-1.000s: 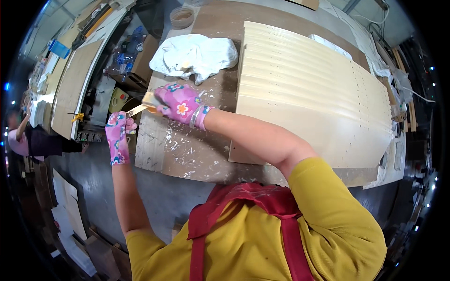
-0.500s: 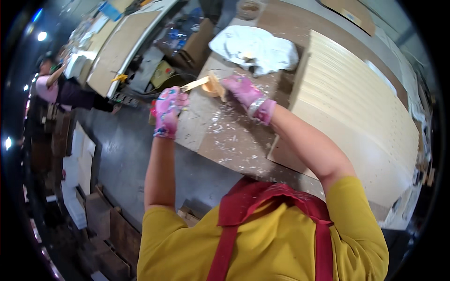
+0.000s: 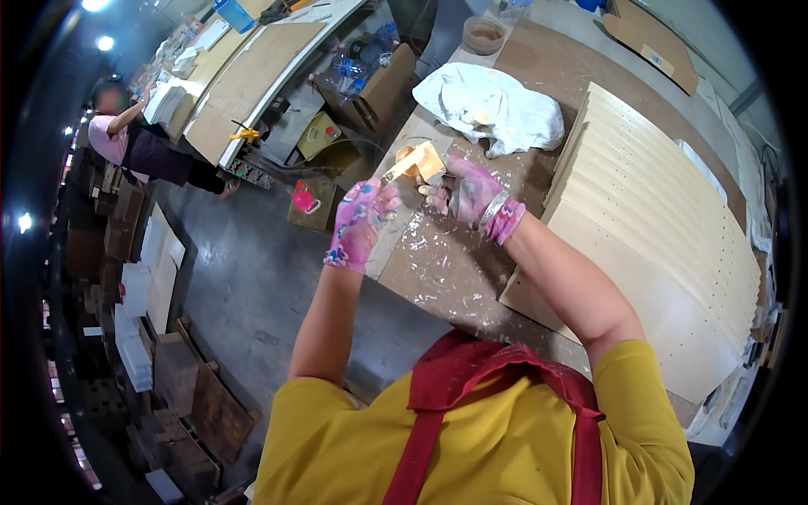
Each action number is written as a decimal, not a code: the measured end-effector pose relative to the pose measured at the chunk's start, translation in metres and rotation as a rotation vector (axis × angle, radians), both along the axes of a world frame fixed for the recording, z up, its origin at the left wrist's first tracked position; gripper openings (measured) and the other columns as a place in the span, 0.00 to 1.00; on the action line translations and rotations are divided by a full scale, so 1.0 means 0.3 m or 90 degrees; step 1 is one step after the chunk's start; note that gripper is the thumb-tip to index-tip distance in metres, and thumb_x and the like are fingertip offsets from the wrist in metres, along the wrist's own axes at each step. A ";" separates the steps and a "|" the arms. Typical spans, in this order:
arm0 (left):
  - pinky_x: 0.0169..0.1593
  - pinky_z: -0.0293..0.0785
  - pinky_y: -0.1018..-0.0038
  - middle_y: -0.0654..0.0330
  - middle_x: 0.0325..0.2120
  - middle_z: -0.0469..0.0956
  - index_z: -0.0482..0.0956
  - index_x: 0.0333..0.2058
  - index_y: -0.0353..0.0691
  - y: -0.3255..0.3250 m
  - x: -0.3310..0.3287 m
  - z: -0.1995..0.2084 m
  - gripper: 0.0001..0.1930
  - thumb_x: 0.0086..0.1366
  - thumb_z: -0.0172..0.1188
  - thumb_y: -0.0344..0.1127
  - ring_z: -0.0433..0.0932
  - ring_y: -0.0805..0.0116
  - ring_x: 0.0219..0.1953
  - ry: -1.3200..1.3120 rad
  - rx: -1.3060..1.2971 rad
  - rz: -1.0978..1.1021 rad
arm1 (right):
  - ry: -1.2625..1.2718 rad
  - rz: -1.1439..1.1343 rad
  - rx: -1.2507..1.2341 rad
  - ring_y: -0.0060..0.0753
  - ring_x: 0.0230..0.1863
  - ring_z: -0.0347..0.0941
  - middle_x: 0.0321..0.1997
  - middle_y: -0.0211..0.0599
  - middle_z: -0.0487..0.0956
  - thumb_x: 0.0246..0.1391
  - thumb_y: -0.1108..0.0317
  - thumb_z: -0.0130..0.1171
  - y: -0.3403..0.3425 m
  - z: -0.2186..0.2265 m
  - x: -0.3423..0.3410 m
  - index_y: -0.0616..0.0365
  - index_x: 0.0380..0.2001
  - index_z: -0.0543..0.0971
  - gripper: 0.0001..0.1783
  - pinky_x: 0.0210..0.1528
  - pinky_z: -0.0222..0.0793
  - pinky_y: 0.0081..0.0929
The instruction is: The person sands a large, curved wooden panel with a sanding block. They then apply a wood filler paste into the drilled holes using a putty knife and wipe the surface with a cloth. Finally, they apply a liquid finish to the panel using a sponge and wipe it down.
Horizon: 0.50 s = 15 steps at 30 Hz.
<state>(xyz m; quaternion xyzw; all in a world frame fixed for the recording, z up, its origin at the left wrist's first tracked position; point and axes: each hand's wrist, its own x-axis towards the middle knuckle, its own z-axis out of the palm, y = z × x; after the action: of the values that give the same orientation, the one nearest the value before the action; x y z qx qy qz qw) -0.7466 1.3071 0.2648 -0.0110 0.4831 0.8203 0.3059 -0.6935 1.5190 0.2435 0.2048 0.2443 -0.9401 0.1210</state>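
Observation:
My left hand [image 3: 367, 215], in a pink patterned glove, is closed round the pale narrow handle of a scraper-like tool [image 3: 396, 171]. A tan, putty-like mass [image 3: 427, 162] covers its far end. My right hand [image 3: 473, 195], in a matching glove with a silvery band at the wrist, is beside that mass with its fingers curled. What those fingers hold, if anything, is hard to make out. Both hands are over the near left part of the brown worktable [image 3: 438, 261], which is scattered with white flakes. Beyond them lies a crumpled white cloth [image 3: 492, 109].
A stack of pale, drilled wooden panels [image 3: 648, 244] fills the table's right side. At the back are a round tub [image 3: 483, 36] and a cardboard box [image 3: 652, 42]. A red-handled container [image 3: 305, 198] is left of my left hand. Another person [image 3: 143, 139] stands at a far-left bench.
The view has shifted, so the scene sits lower and further right. The tan mass has turned to show a broader face. My right hand's fingertips now show below it.

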 end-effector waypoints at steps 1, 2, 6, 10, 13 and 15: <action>0.36 0.68 0.78 0.59 0.32 0.72 0.70 0.35 0.41 0.005 0.009 -0.008 0.05 0.69 0.53 0.35 0.71 0.70 0.34 -0.003 0.012 -0.001 | 0.000 -0.004 -0.014 0.41 0.32 0.81 0.44 0.45 0.77 0.64 0.60 0.46 -0.001 0.006 0.003 0.49 0.50 0.68 0.14 0.25 0.79 0.32; 0.36 0.68 0.78 0.60 0.32 0.72 0.70 0.35 0.41 0.009 0.012 -0.019 0.05 0.69 0.53 0.35 0.71 0.70 0.33 -0.007 0.024 -0.002 | -0.003 -0.004 -0.003 0.41 0.33 0.81 0.43 0.45 0.77 0.64 0.60 0.45 -0.001 0.005 0.006 0.49 0.50 0.68 0.13 0.26 0.80 0.33; 0.35 0.69 0.76 0.59 0.29 0.73 0.71 0.36 0.39 0.017 0.032 -0.047 0.07 0.67 0.55 0.35 0.72 0.68 0.31 0.043 -0.034 0.041 | -0.005 0.012 0.053 0.39 0.32 0.79 0.40 0.45 0.78 0.65 0.60 0.43 -0.025 0.026 0.024 0.53 0.49 0.69 0.14 0.28 0.78 0.32; 0.34 0.69 0.76 0.59 0.29 0.74 0.72 0.39 0.38 -0.009 0.006 -0.108 0.08 0.67 0.56 0.36 0.73 0.67 0.30 0.042 0.020 0.074 | -0.010 0.026 0.067 0.35 0.29 0.77 0.39 0.45 0.78 0.68 0.58 0.41 -0.025 0.054 0.061 0.57 0.48 0.70 0.16 0.26 0.74 0.30; 0.34 0.68 0.76 0.61 0.29 0.73 0.71 0.39 0.39 -0.020 0.014 -0.114 0.08 0.67 0.56 0.37 0.72 0.68 0.30 -0.001 0.069 0.047 | -0.033 0.006 0.066 0.34 0.31 0.77 0.40 0.42 0.76 0.67 0.59 0.42 -0.007 0.005 0.069 0.51 0.50 0.69 0.14 0.28 0.77 0.29; 0.33 0.67 0.76 0.62 0.28 0.72 0.71 0.39 0.40 -0.007 0.028 -0.103 0.08 0.67 0.55 0.37 0.71 0.69 0.29 -0.022 0.058 0.062 | -0.009 0.012 0.057 0.34 0.31 0.77 0.39 0.41 0.75 0.67 0.59 0.43 -0.001 -0.005 0.070 0.51 0.49 0.69 0.13 0.28 0.77 0.29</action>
<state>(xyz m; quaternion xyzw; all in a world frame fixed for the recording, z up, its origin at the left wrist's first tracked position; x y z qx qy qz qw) -0.7381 1.3050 0.2339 -0.0347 0.4385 0.8552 0.2741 -0.6724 1.5188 0.2419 0.2147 0.2871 -0.9255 0.1224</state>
